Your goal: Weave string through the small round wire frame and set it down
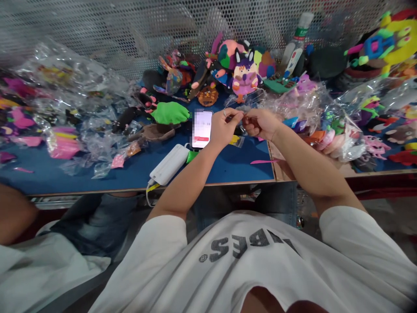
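Note:
My left hand (225, 127) and my right hand (260, 123) meet fingertip to fingertip above the blue table mat. Both are closed in a pinch; whatever lies between the fingers is too small to make out. Just left of my left hand lies a phone (203, 130) with a lit screen. A purple and orange clay fox figure (245, 78) stands beyond my hands. Under them is a small plastic bag with something yellow (234, 140), partly hidden. Nearer to me, a thin pink plastic tool (263, 161) rests on the mat.
A white power bank (170, 164) with a cable sits near the front edge. Green clay (171, 113) lies behind it. Bags of coloured clay (61, 143) crowd the left, more clay bags (339, 126) the right. A bottle (296, 45) stands behind. Another person's leg (94, 226) shows at left.

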Tool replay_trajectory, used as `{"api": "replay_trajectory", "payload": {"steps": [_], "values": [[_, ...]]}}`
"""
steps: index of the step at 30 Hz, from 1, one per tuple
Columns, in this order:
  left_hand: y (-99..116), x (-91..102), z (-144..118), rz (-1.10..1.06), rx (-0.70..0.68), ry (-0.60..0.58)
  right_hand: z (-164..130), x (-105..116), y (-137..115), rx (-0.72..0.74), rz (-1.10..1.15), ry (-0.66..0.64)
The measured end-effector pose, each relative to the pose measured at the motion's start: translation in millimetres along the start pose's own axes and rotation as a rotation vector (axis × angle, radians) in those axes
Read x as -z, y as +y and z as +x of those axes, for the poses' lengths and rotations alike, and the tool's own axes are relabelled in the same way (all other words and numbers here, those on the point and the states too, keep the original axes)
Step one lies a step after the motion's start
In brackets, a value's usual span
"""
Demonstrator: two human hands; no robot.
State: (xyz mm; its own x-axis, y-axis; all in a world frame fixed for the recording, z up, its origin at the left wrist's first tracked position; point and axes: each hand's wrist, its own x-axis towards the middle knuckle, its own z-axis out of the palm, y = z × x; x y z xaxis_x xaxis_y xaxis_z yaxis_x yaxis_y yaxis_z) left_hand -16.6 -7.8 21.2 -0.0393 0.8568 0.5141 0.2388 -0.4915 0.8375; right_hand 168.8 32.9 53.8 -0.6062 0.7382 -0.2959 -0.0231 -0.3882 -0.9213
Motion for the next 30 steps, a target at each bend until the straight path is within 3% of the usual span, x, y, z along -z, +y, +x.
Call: {"api": "replay_trajectory", "payload": {"steps": [5, 11, 14, 16, 18, 21, 23, 26, 30], "values": [[-3.9, -1.9, 4.2, -0.086, 0.074, 0.044, 1.9, -7.5, 7.6, 0.202, -0.091, 0.061], [-16.4, 4.1, 11.5, -0.44, 0.424, -0.005, -14.3, -7.2, 4.1, 0.668, -0.76, 0.125], [-22.0, 10.0, 14.5, -0.572, 0.608, -0.107, -14.6, 2.4, 3.3, 0.758, -0.965, 0.109], [-23.8, 10.1, 15.3, -0.626, 0.655, -0.102, -10.7, 9.7, 4.0, 0.785, -1.01, 0.137], [-24.0, 6.3, 14.4, -0.625, 0.596, -0.029, -6.1, 15.2, 4.7, 0.806, -0.983, 0.242], [-21.9, -3.5, 10.0, -0.51, 0.383, 0.1, -2.2, 16.4, 4.8, 0.776, -0.891, 0.412], [-20.0, -9.1, 6.4, -0.422, 0.262, 0.148, -2.3, 12.1, 4.8, 0.71, -0.831, 0.399], [-18.8, -12.9, 2.9, -0.344, 0.194, 0.161, -3.2, 3.3, 6.0, 0.557, -0.698, 0.324], [-18.9, -13.4, 1.7, -0.277, 0.173, 0.178, -0.9, -3.5, 9.0, 0.571, -0.631, 0.474]]}}
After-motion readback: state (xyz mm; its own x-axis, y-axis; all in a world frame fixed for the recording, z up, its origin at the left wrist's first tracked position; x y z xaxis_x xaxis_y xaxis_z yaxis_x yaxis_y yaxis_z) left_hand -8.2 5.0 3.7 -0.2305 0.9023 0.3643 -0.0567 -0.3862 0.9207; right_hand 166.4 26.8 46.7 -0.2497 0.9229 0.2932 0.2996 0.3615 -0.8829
